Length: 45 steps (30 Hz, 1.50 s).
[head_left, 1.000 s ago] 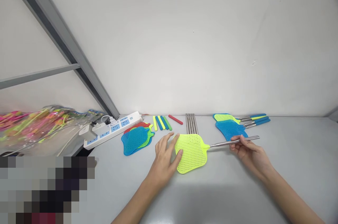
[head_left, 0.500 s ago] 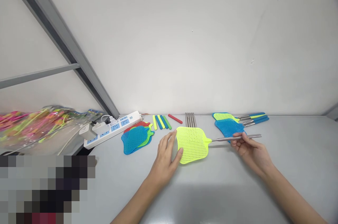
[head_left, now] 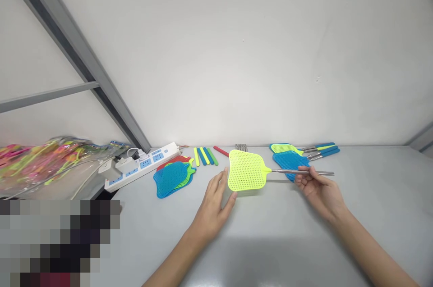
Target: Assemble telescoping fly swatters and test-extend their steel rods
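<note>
A yellow fly swatter point(head_left: 247, 170) with a bare metal rod hangs level above the table. My right hand point(head_left: 320, 191) pinches its rod near the far end between thumb and fingers. Beside the left edge of the yellow mesh head is my left hand point(head_left: 214, 206), its thumb and fingers apart and holding nothing. Behind the swatter, several metal rods point(head_left: 241, 147) are partly covered by its head, as is the end of a red grip sleeve point(head_left: 221, 151). Blue and yellow swatters with coloured grips point(head_left: 287, 161) lie behind my right hand.
Loose swatter heads in blue, green and red point(head_left: 172, 178) are stacked at the left. Several coloured grip sleeves point(head_left: 206, 156) lie near the wall. A power strip point(head_left: 144, 166) with plugs and a bagged pink-yellow pile point(head_left: 50, 163) stand further left.
The yellow swatter head has lifted away from the fingers of my left hand and shifted up, tilting slightly. My left hand has let go of its edge. My right hand still holds the rod.
</note>
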### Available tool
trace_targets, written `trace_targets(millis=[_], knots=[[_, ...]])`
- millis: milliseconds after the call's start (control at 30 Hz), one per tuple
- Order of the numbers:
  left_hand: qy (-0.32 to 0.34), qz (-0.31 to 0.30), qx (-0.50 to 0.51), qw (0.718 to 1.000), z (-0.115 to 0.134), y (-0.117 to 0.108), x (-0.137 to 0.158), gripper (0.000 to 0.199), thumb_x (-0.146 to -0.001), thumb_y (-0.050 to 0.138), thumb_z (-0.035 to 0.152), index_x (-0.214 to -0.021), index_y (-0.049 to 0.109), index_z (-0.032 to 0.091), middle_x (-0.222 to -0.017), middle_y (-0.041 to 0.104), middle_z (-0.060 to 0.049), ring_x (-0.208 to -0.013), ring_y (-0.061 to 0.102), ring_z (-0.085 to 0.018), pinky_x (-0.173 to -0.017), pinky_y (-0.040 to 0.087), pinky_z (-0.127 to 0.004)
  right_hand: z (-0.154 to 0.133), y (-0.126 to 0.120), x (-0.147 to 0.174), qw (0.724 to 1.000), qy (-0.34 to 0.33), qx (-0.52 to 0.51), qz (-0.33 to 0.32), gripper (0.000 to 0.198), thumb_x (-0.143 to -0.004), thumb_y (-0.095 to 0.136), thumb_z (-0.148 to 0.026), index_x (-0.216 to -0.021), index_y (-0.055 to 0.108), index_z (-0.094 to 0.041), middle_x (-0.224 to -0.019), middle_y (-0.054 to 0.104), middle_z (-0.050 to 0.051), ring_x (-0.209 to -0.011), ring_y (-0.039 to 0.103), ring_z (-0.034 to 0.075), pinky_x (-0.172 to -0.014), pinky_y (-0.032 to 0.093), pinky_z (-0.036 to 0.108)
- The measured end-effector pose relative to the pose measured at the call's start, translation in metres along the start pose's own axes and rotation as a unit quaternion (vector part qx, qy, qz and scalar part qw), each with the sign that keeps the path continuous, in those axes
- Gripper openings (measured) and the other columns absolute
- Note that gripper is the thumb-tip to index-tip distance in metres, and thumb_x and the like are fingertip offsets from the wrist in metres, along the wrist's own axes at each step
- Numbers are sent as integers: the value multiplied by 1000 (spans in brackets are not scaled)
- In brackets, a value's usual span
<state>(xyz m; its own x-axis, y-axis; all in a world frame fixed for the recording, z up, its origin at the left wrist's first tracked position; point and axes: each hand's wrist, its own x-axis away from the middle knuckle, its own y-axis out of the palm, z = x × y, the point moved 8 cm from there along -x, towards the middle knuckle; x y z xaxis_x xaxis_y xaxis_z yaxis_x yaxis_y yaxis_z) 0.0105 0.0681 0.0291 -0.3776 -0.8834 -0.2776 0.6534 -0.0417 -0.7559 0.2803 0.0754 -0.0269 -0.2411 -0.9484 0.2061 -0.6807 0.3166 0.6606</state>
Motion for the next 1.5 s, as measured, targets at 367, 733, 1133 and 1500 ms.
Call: trace_targets(millis=[367, 733, 1133, 1500], knots=[[12, -23, -8, 1000, 7, 3, 2, 56, -85, 32, 32, -133, 2, 28, -138, 20, -2, -125, 17, -16, -101, 23, -37, 1, 4, 3, 1000, 10, 4, 4, 12, -71, 57, -26, -74, 65, -17, -65, 57, 3, -65, 53, 14, -61, 49, 25], [44, -6, -107, 993, 11, 1, 2, 54, -82, 38, 33, -131, 15, 33, -141, -4, -1, -127, -2, -26, -98, 17, -46, 17, 13, 11, 998, 40, 42, -16, 14, -72, 58, -25, -75, 66, -15, -62, 59, 4, -61, 54, 13, -58, 48, 23], [84, -41, -198, 976, 25, 25, 14, 54, -82, 37, 31, -131, 15, 33, -140, 12, -3, -126, 9, -28, -96, 12, -52, 40, 31, 25, 992, 75, 84, -48, 16, -70, 58, -26, -71, 67, -13, -62, 60, 7, -61, 54, 15, -58, 46, 26], [10, -32, -195, 980, -3, 22, 10, 60, -83, 28, 43, -133, 2, 22, -140, 10, -9, -127, 2, -25, -98, 8, -50, 30, 19, 16, 997, 55, 48, -23, 13, -69, 57, -24, -69, 67, -14, -65, 61, 6, -61, 55, 16, -58, 46, 28]])
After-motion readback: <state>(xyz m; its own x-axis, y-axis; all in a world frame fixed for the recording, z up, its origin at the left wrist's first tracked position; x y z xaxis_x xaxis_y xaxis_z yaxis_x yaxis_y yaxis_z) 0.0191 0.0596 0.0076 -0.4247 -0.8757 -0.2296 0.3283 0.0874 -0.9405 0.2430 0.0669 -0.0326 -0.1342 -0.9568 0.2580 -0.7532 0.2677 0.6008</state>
